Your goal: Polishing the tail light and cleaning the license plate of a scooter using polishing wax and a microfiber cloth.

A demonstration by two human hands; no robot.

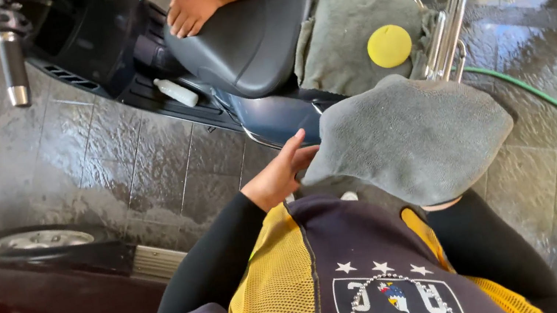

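My left hand (pixel 282 172) touches the left edge of a grey towel (pixel 406 140) with its fingers apart and outstretched. The towel is spread out in front of my chest and drapes over my right hand, which is hidden under it. Just beyond stands a dark blue scooter (pixel 272 116) with a black seat (pixel 249 38). A second grey cloth (pixel 342 38) lies on the rear of the scooter with a round yellow sponge pad (pixel 389 46) on top of it. Another person's hand (pixel 189 8) rests on the front of the seat.
A white bottle (pixel 176 92) lies on the scooter's footboard. A chrome rear rack (pixel 450 25) sticks out behind the seat. A green hose (pixel 553 105) runs over the wet tiled floor (pixel 115 160). A black vehicle's body and wheel (pixel 39 243) are at my left.
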